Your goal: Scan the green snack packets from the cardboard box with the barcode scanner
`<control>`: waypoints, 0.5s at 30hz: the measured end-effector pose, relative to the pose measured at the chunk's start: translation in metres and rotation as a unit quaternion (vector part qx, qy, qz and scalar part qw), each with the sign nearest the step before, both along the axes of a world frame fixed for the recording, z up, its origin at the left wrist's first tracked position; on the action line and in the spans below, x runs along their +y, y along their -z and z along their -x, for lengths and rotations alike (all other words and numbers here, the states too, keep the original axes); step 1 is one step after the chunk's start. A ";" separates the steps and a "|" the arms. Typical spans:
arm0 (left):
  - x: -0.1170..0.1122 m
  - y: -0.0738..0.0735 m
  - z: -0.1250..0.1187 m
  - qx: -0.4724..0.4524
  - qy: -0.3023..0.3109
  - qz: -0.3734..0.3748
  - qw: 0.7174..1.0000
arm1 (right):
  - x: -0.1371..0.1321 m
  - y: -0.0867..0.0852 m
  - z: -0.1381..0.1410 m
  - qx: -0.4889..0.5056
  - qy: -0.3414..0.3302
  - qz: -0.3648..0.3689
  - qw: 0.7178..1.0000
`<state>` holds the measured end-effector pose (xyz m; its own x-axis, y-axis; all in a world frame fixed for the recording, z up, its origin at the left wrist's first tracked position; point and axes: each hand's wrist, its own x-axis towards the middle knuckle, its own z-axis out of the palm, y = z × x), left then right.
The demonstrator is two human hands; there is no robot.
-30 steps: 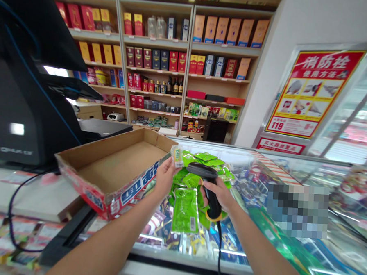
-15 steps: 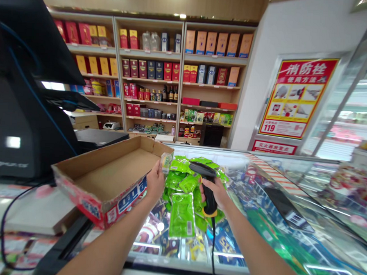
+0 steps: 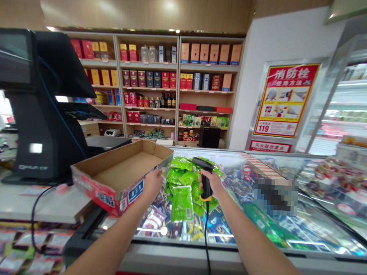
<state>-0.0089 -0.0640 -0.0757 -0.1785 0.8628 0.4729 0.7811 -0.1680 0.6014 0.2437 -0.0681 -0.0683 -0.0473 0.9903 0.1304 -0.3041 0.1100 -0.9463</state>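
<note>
At lower centre, the right hand (image 3: 213, 185) wraps tightly around the grip of a black corded barcode scanner (image 3: 202, 164), just above a heap of bright green plastic packets (image 3: 180, 190) on a glass-topped freezer (image 3: 257, 253). The left hand (image 3: 152, 185), narrowly curled beside an open brown cardboard tray (image 3: 126, 171), may hold something, but I cannot tell.

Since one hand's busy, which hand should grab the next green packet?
Probably your left: the left hand sits between the cardboard box and the green packets, seemingly holding little, while the right hand holds the black barcode scanner.
</note>
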 end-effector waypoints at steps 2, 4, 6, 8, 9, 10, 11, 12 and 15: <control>-0.014 0.008 0.004 0.052 0.017 0.025 0.998 | -0.004 -0.007 -0.003 0.016 0.012 0.023 1.000; -0.029 0.018 0.002 0.089 0.027 0.023 0.995 | -0.012 -0.010 -0.008 0.030 0.015 0.046 0.998; -0.048 0.028 -0.006 0.120 0.044 0.014 0.992 | -0.025 -0.007 -0.014 0.053 0.019 0.067 0.996; -0.067 0.034 -0.020 0.157 0.080 0.023 0.984 | -0.041 0.002 -0.021 0.091 0.027 0.091 0.991; -0.076 0.036 -0.028 0.177 0.101 0.033 0.978 | -0.050 0.008 -0.024 0.115 0.031 0.104 0.987; -0.084 0.037 -0.037 0.196 0.120 0.046 0.972 | -0.059 0.014 -0.027 0.141 0.033 0.117 0.983; -0.091 0.038 -0.044 0.214 0.135 0.061 0.966 | -0.067 0.020 -0.028 0.166 0.031 0.128 0.977; -0.095 0.038 -0.052 0.230 0.148 0.076 0.959 | -0.075 0.026 -0.030 0.187 0.031 0.137 0.972; -0.100 0.040 -0.066 0.272 0.168 0.118 0.940 | -0.089 0.037 -0.028 0.220 0.047 0.139 0.964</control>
<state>0.0570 -0.1639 -0.1157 0.3361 0.9194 0.2041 0.9103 -0.3728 0.1802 0.2720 -0.1566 -0.1050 0.0428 0.9871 -0.1542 -0.6836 -0.0836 -0.7250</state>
